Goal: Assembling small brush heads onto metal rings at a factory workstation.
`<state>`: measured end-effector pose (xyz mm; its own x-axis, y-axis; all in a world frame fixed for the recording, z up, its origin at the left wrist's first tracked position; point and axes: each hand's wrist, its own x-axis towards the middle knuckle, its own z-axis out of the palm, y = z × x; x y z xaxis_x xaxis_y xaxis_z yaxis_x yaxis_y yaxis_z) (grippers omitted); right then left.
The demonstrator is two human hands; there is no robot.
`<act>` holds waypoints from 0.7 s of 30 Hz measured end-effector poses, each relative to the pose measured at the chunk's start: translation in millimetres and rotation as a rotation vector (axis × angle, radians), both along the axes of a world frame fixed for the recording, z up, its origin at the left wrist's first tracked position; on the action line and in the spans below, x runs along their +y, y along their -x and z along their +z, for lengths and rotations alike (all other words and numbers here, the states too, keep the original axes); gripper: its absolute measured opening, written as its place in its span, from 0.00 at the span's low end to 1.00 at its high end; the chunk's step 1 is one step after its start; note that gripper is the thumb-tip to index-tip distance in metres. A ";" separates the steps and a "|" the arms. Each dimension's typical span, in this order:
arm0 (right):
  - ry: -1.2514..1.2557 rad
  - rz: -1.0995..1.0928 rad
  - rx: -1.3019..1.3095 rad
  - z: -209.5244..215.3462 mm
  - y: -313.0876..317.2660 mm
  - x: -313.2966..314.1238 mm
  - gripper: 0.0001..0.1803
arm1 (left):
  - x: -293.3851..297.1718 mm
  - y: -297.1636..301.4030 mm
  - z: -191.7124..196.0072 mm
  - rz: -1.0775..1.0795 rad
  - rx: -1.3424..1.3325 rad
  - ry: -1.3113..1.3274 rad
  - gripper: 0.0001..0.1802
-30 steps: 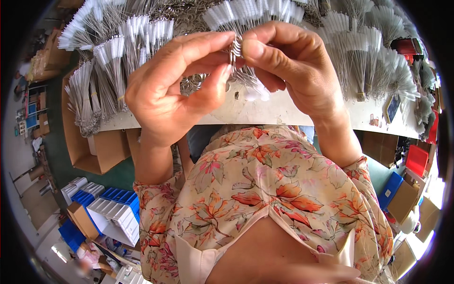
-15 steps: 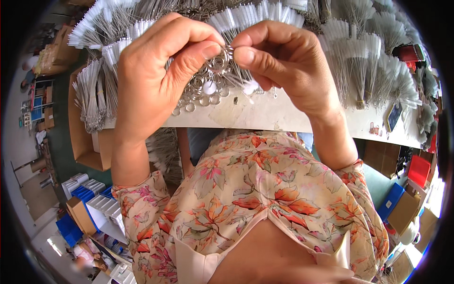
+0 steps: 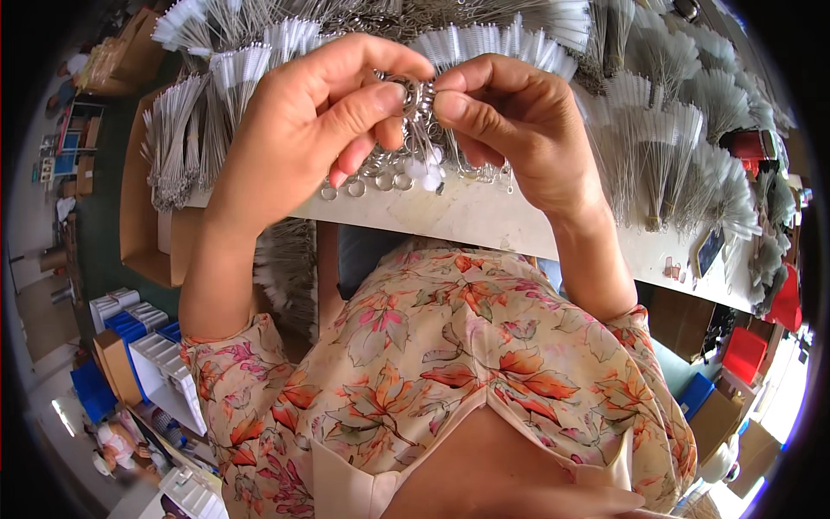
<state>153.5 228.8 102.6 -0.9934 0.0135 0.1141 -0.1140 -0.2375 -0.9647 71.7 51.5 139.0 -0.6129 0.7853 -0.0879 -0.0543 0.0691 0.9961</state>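
Above the near edge of the table my two hands meet around a cluster of shiny metal rings (image 3: 418, 102). With thumb and fingers my left hand (image 3: 303, 138) grips the cluster from the left. My right hand (image 3: 523, 130) pinches its right side between thumb and index finger, the other fingers curled. Thin wires hang below the rings, and round white pieces (image 3: 424, 169) show at their lower end; whether these are attached is unclear. Beneath my hands, more loose rings (image 3: 385, 182) lie on the white tabletop (image 3: 493, 212), partly hidden by my fingers.
Bundles of thin wire brushes with white bristles (image 3: 493, 48) line the table behind my hands. More bundles (image 3: 657, 130) stand at the right, others (image 3: 177, 130) at the left beside a cardboard box (image 3: 138, 221). A small dark flat object (image 3: 711, 249) lies near the right edge.
The ring cluster has turned in my fingers, so the rings now show edge-on. My left fingers have spread and shifted their hold, while the view has swung slightly.
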 end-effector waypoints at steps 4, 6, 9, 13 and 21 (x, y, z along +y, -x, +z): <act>0.050 -0.018 0.068 0.0 -1.4 -14.8 0.06 | -6.9 -3.1 -5.0 0.107 0.846 0.080 0.09; 0.019 -0.094 0.195 -12.5 1.5 -34.4 0.06 | -5.0 -4.7 -25.4 0.176 0.252 -0.427 0.11; -0.037 -0.214 0.362 -26.0 10.9 -55.6 0.05 | -6.3 -13.5 -32.4 0.205 0.056 -0.661 0.11; -0.202 -0.209 0.347 -28.9 21.4 -70.2 0.06 | -29.6 -19.3 -23.9 0.489 0.094 -0.668 0.10; -0.381 -0.004 -0.004 -63.5 -3.0 -52.4 0.05 | -162.7 -39.8 -7.1 0.132 0.364 0.210 0.08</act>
<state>156.6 176.4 39.2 -0.9939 -0.0250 0.1074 -0.1099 0.1386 -0.9842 111.5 -111.2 131.8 -0.7276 0.6860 0.0027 0.2751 0.2882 0.9172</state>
